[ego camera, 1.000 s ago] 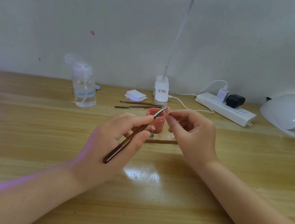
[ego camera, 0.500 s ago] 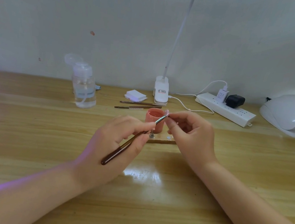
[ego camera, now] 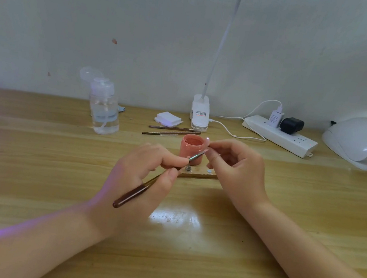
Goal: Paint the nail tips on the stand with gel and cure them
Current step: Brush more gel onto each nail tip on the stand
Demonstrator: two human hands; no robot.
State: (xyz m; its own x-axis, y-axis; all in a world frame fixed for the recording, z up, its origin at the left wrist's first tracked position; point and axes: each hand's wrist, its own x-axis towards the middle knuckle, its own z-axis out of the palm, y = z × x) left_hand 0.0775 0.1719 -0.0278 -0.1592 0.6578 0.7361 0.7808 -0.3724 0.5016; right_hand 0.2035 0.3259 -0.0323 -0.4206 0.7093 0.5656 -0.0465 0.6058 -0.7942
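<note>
Our left grip point(ego camera: 146, 176) holds the brush point(ego camera: 147, 184); our right point(ego camera: 232, 167) pinches a nail tip point(ego camera: 207, 140) over the gel pot point(ego camera: 192, 149), just behind the stand point(ego camera: 198, 174). We judge painting underway, curing ahead.

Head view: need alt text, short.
Over a wooden table, the left hand holds a brush whose tip meets a nail tip pinched by the right hand, above an open pink gel jar and wooden stand.
</note>
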